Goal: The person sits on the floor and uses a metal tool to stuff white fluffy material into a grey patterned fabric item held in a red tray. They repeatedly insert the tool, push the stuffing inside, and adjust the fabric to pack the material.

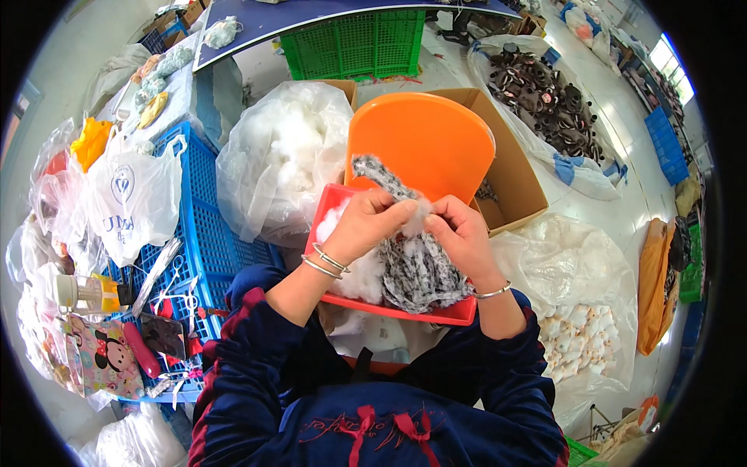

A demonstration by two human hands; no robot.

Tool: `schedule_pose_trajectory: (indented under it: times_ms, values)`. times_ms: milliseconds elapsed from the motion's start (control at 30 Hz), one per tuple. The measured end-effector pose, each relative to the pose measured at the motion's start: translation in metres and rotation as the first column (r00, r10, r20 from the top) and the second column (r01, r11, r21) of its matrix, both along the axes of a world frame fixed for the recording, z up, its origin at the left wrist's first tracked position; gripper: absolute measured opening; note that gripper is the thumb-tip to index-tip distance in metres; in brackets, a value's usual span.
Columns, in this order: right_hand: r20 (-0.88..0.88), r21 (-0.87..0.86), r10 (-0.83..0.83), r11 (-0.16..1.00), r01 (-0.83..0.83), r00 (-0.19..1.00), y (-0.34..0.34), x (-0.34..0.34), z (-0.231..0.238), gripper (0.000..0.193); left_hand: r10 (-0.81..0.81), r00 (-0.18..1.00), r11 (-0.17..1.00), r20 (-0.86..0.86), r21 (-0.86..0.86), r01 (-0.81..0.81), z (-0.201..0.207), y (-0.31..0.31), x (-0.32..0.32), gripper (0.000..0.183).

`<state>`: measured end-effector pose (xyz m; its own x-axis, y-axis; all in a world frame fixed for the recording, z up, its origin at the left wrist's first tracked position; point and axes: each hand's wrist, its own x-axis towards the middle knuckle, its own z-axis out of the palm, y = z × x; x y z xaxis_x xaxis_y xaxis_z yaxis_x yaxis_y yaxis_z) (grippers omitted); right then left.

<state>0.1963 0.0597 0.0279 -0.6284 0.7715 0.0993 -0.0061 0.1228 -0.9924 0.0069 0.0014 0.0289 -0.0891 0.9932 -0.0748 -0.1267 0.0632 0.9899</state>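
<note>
My left hand pinches a grey-and-white fuzzy plush piece, a narrow tube whose far end points up and to the left. Close beside it, my right hand has thumb and forefinger closed on a tuft of white stuffing at the near end of that piece. Both hands are above a red tray on my lap. In the tray, loose white stuffing lies on the left, and several more grey fuzzy pieces are heaped on the right.
An orange chair stands just beyond the tray, with a cardboard box behind it. Left are a bag of stuffing and blue crates carrying scissors and a phone. Bags of dark parts and pale parts lie right.
</note>
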Motion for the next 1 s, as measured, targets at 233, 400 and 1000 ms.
schedule_pose_trajectory:
  times_ms: [233,400,1000]
  values:
    - [0.246,0.188,-0.072,0.982,0.025,0.967,0.015,0.018,0.004,0.014,0.134,0.990,0.991,0.046,0.006,-0.135,0.002,0.002,-0.016,0.031]
    - [0.103,0.330,-0.195,0.932,0.152,0.975,0.012,0.024,0.012,0.013,0.166,0.975,0.986,0.145,-0.006,-0.167,0.005,0.001,-0.022,0.029]
    - [0.132,0.426,-0.158,0.900,0.088,0.978,0.000,0.001,0.003,0.012,0.014,0.994,0.997,0.108,-0.075,-0.006,0.002,-0.004,-0.003,0.038]
